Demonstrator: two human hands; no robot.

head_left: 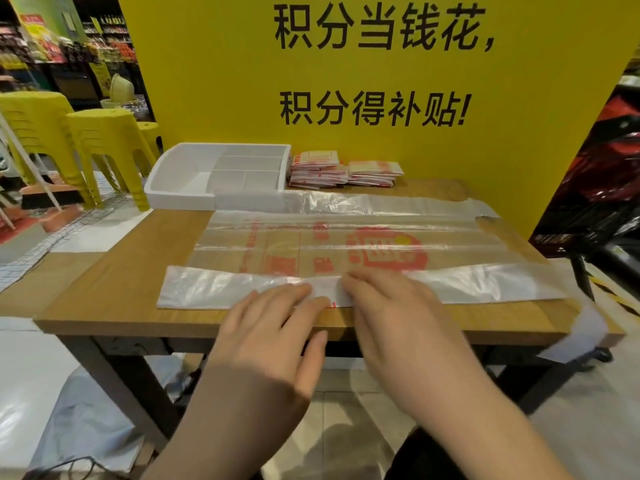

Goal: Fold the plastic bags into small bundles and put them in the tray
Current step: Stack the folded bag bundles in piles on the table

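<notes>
A clear plastic bag with red print [346, 251] lies spread flat across the wooden table [138, 271]. Its near edge is folded over into a long whitish strip [214, 289] along the table's front. My left hand [273, 327] and my right hand [388, 313] lie side by side with straight fingers pressing on the middle of that strip. A white divided tray [194, 174] stands at the back left of the table, its compartments holding nothing I can see. Two stacks of folded bag bundles [343, 171] sit to the right of the tray.
A yellow board with black characters [381, 81] stands right behind the table. Yellow plastic stools [97, 147] and a broom [41, 188] stand to the left. A dark red-and-black object [606, 188] is at the right. More plastic sheet hangs off the table's right front corner [581, 330].
</notes>
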